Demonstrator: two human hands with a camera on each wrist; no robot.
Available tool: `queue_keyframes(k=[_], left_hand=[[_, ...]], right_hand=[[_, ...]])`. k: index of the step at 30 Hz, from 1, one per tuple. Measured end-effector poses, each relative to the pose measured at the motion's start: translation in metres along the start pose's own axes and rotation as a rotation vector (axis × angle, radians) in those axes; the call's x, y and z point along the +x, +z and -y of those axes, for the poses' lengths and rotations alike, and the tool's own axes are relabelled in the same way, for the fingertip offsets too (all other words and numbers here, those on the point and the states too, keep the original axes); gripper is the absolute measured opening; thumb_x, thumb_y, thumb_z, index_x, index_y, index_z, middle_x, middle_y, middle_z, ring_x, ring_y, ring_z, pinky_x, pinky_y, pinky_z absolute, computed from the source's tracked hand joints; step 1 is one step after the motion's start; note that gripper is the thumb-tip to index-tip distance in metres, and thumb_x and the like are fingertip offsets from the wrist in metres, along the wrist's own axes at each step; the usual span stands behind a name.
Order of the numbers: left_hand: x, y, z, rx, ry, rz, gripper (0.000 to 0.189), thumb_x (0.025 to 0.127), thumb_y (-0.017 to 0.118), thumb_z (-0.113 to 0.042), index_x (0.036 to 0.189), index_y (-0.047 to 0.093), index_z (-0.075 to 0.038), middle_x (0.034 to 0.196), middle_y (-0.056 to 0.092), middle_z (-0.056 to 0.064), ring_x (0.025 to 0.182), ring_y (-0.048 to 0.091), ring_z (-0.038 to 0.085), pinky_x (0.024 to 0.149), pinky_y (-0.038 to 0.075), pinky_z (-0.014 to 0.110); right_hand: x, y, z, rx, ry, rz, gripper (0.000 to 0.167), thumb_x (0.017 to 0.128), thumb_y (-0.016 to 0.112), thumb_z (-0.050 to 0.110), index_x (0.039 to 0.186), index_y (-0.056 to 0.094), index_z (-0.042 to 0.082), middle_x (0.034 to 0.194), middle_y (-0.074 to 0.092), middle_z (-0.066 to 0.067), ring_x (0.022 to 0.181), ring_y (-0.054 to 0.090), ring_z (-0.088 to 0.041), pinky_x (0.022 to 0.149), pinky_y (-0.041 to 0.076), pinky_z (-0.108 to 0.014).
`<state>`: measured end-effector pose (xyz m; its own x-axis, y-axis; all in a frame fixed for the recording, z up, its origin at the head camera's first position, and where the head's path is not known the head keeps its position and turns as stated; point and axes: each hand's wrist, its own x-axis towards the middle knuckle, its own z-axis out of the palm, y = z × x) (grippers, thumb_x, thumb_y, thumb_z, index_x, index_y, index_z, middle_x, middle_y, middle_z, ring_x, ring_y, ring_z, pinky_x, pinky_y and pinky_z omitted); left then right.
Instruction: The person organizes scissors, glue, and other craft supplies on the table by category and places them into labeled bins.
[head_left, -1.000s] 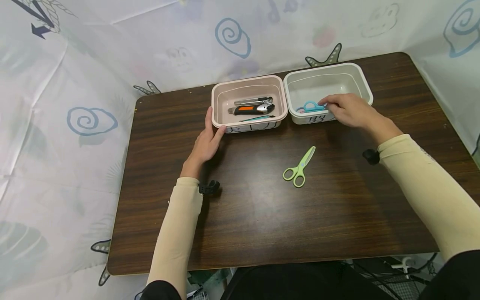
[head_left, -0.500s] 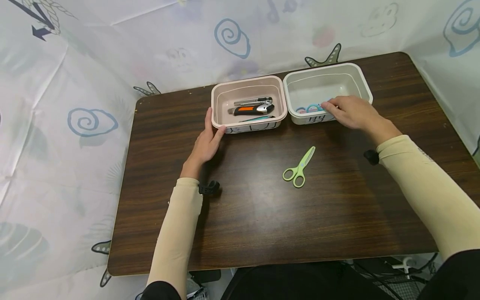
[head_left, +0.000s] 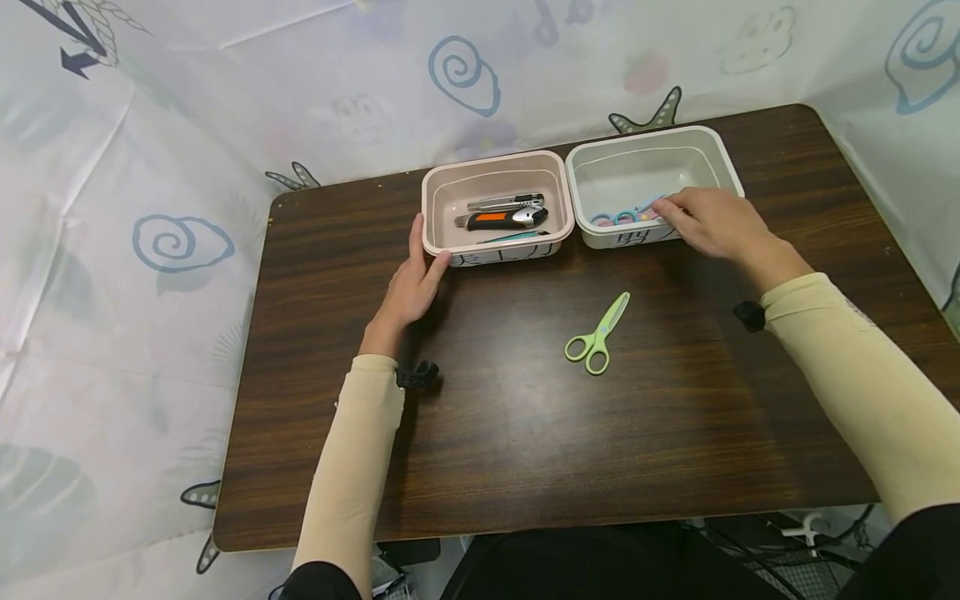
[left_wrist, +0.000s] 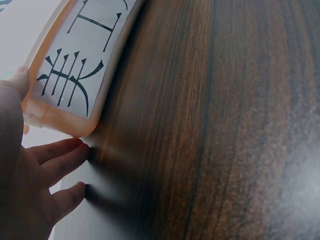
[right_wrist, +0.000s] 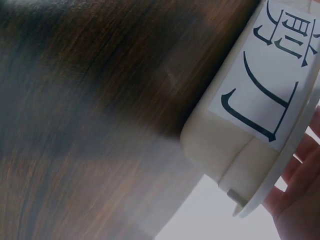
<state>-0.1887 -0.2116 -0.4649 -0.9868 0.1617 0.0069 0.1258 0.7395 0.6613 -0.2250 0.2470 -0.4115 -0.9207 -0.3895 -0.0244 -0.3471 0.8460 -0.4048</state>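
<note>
My left hand (head_left: 407,287) rests at the near left corner of the pink bin (head_left: 431,196), thumb at its rim; in the left wrist view the fingers (left_wrist: 62,160) reach low beside it. Inside lie an orange-and-black utility knife (head_left: 502,220), a silver-and-black cutter (head_left: 506,202) and a thin teal tool (head_left: 516,237). My right hand (head_left: 708,221) reaches over the front rim of the grey bin (head_left: 611,154), fingertips beside blue-handled scissors (head_left: 626,217) with pink showing next to them. The bin wall hides those fingertips; I cannot tell whether they hold anything.
Green scissors (head_left: 597,335) lie on the dark wooden table (head_left: 495,433) in front of the bins. Both bins stand side by side near the back edge, with labels on their fronts. A printed curtain (head_left: 360,92) hangs close behind and to the left.
My right hand has shifted slightly right along the grey bin, away from the blue scissors' handles. The scissors sit a little lower and more of the pink shows. My left hand stays put.
</note>
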Motion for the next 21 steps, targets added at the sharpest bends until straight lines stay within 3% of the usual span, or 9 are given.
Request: queue_keyframes(k=[6, 11, 15, 21], left_hand=[[0.000, -0.001, 0.000, 0.000, 0.003, 0.005, 0.076, 0.101, 0.038, -0.057, 0.155, -0.013, -0.040, 0.155, 0.033, 0.016, 0.130, 0.046, 0.038, 0.104, 0.034, 0.053], [-0.002, -0.001, -0.001, 0.001, 0.004, 0.010, 0.077, 0.101, 0.039, -0.057, 0.155, -0.012, -0.039, 0.155, 0.033, 0.015, 0.130, 0.046, 0.037, 0.104, 0.034, 0.053], [-0.002, -0.001, -0.001, 0.000, 0.008, 0.010, 0.077, 0.101, 0.039, -0.056, 0.155, -0.012, -0.038, 0.156, 0.032, 0.014, 0.130, 0.045, 0.037, 0.104, 0.034, 0.053], [0.000, 0.000, 0.000, -0.009, 0.016, 0.004, 0.076, 0.101, 0.038, -0.057, 0.155, -0.013, -0.039, 0.156, 0.031, 0.013, 0.131, 0.045, 0.036, 0.104, 0.034, 0.052]], right_hand=[[-0.005, -0.004, 0.004, 0.001, -0.024, -0.071, 0.056, 0.106, 0.035, 0.045, 0.123, 0.066, 0.001, 0.117, 0.064, -0.021, 0.105, 0.057, -0.040, 0.089, 0.039, -0.058], [-0.009, -0.008, 0.011, -0.004, -0.111, -0.146, 0.044, 0.105, 0.043, 0.037, 0.117, 0.070, 0.004, 0.116, 0.065, -0.017, 0.111, 0.057, -0.037, 0.093, 0.038, -0.055], [-0.011, -0.006, 0.019, -0.031, -0.245, -0.217, 0.032, 0.101, 0.055, 0.029, 0.114, 0.071, 0.005, 0.108, 0.067, -0.013, 0.103, 0.061, -0.034, 0.088, 0.041, -0.053], [-0.015, 0.004, 0.038, -0.035, -0.521, -0.354, 0.024, 0.090, 0.070, 0.016, 0.110, 0.072, 0.002, 0.100, 0.066, -0.013, 0.087, 0.060, -0.033, 0.078, 0.043, -0.050]])
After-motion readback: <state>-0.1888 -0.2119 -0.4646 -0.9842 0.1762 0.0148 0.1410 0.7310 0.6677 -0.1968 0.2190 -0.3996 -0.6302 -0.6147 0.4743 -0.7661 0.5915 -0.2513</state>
